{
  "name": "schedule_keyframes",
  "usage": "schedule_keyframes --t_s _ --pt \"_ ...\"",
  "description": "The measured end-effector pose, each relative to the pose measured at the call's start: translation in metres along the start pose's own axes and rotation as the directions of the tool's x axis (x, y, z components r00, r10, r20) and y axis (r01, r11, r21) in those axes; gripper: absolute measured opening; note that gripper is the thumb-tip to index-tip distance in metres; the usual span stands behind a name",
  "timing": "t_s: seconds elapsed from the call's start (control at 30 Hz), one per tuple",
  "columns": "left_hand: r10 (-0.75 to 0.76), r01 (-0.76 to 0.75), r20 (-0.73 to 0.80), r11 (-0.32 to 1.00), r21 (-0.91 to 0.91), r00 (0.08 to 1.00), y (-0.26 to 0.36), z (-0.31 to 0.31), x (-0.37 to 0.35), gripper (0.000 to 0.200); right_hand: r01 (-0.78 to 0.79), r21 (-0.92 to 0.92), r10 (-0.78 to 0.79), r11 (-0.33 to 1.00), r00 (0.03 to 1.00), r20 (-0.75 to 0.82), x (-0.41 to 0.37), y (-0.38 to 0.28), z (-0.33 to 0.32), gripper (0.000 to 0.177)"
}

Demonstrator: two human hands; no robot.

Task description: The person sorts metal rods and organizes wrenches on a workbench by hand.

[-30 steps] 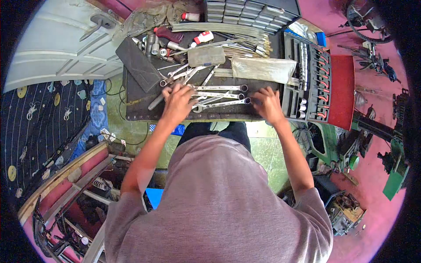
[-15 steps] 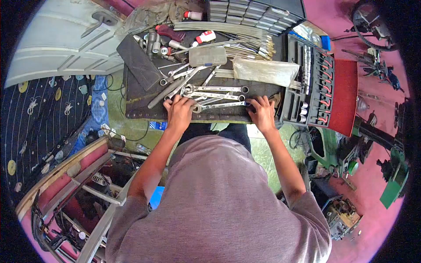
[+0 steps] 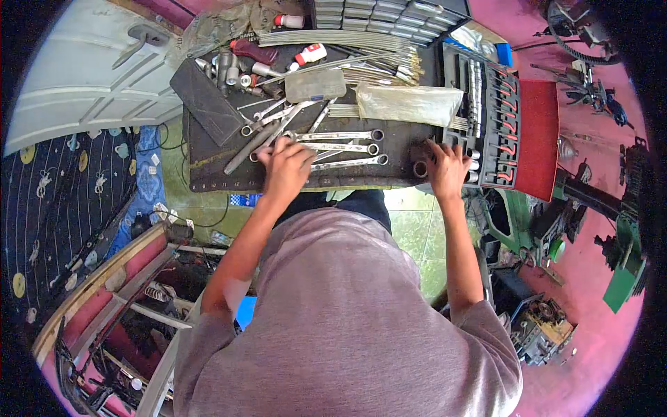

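Note:
My left hand [image 3: 285,169] is over the left ends of several combination wrenches, its bent fingers blurred by motion. Three of these wrenches lie nearly parallel to its right: the top wrench [image 3: 340,136], the middle wrench [image 3: 344,148] and the lowest wrench [image 3: 351,164]. Beside the hand, a dark metal bar [image 3: 243,158] slants across the mat. At the table's right side, my right hand [image 3: 448,172] has its fingers curled down by the tool case edge. A metal ring [image 3: 420,169] shows just left of these fingers; what they grip is hidden, so I cannot tell.
An open socket case [image 3: 497,118] with a red lid [image 3: 538,139] stands at the right. Behind the wrenches lie a clear plastic box [image 3: 315,85], a wrapped packet [image 3: 410,104] and thin rods [image 3: 333,38]. A black flat case [image 3: 206,102] lies at the left, near sockets and small bottles.
My right hand has left the lowest wrench's right end and moved right to the tool case edge. My left hand has stayed near the wrenches' left ends. The camera view has shifted slightly.

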State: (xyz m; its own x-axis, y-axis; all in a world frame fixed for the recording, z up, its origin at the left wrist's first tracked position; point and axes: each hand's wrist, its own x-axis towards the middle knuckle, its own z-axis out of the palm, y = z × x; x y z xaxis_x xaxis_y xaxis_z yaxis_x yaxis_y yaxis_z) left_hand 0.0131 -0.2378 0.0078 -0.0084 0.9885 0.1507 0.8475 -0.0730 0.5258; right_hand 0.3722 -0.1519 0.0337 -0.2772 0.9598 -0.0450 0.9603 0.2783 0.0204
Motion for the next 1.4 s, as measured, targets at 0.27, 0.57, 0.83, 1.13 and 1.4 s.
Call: schedule_keyframes --t_s 0.27,0.57,0.83,1.13,1.4 --pt "0.412 -0.387 0.117 0.902 -0.19 0.904 0.112 0.094 0.048 0.012 0.031 -0.098 -0.032 0.995 0.999 -0.004 0.001 0.003 0.023 0.043" --pt "0.339 -0.321 0.161 0.938 -0.127 0.927 0.139 0.112 0.064 0.018 0.067 0.19 -0.039 0.979 0.988 -0.148 -0.008 0.001 0.015 0.036" --pt "0.17 -0.17 0.024 0.985 -0.027 0.985 0.054 0.029 0.045 0.018 0.229 0.288 -0.158 0.93 0.956 -0.249 0.02 -0.062 0.006 0.031" --pt "0.058 -0.074 0.173 0.993 0.089 0.983 -0.03 -0.016 0.025 0.016 0.464 0.199 -0.464 0.863 0.884 -0.048 0.063 -0.12 0.024 0.036" --pt "0.08 -0.109 0.198 0.984 0.14 0.977 -0.039 -0.001 0.029 0.022 0.477 0.157 -0.486 0.865 0.874 0.022 0.066 -0.128 0.035 0.043"
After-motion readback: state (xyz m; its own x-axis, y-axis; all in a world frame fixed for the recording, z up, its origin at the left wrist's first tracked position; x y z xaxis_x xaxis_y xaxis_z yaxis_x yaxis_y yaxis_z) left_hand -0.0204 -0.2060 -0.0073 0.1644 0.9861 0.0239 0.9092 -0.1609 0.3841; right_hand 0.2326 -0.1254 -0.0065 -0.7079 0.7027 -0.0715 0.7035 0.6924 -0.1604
